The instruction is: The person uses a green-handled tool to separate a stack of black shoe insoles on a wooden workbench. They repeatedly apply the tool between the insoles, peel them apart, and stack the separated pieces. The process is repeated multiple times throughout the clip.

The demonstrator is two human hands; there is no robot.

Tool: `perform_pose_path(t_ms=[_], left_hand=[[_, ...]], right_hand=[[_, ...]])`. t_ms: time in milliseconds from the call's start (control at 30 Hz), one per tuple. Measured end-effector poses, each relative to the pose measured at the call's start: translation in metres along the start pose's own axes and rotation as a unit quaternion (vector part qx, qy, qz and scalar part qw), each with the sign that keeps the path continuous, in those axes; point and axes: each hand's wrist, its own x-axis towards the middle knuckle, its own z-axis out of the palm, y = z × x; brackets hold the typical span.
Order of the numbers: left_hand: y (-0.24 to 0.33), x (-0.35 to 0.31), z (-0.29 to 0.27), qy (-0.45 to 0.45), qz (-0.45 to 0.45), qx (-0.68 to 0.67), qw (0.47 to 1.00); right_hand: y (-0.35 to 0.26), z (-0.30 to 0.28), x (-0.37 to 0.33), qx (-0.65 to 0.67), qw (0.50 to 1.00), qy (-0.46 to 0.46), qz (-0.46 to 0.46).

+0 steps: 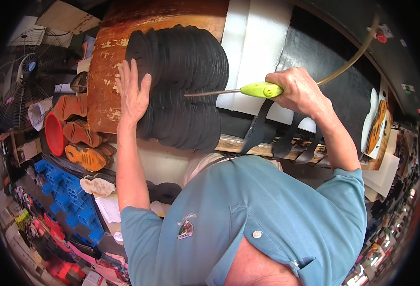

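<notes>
A long row of black shoe soles (191,59), packed face to face on edge, lies on the worn wooden table top. Flat against the row's left end rests my left hand (134,97), fingers stretched and apart. My right hand (298,90) is wrapped round a lime-green air blow gun (263,89). Its thin metal nozzle points left, and the tip lies over the middle of the soles; I cannot tell whether it touches them. A yellowish hose (355,57) runs from behind my right hand up to the right.
The wooden table top (106,76) carries white sheets (255,43) beside the row. Several black soles (254,133) jut over the near edge. At left stand a fan (29,66), a red bowl (55,135), orange sole-shaped forms (87,157) and a blue plastic pallet (69,195).
</notes>
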Motion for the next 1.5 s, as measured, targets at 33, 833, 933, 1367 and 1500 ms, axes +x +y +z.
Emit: perform_pose_path(t_ms=[33, 833, 933, 1367, 1500], left_hand=[[-0.001, 0.000, 0.001, 0.009, 0.018, 0.035, 0.999], [-0.005, 0.005, -0.018, -0.005, -0.014, 0.044, 0.999], [0.001, 0.002, -0.012, -0.006, 0.003, 0.096, 0.995], [-0.009, 0.009, -0.021, 0.007, -0.007, 0.036, 0.999], [-0.009, 0.007, -0.024, -0.002, -0.006, 0.066, 0.998]], right_hand=[[0.001, 0.001, 0.000, 0.023, 1.000, 0.006, 0.006], [0.003, 0.004, -0.012, 0.010, 1.000, 0.013, 0.017], [0.004, 0.006, -0.014, 0.027, 1.000, 0.005, 0.003], [0.004, 0.000, -0.026, 0.045, 0.999, -0.022, 0.013], [0.002, 0.003, -0.023, 0.027, 0.998, 0.039, 0.032]])
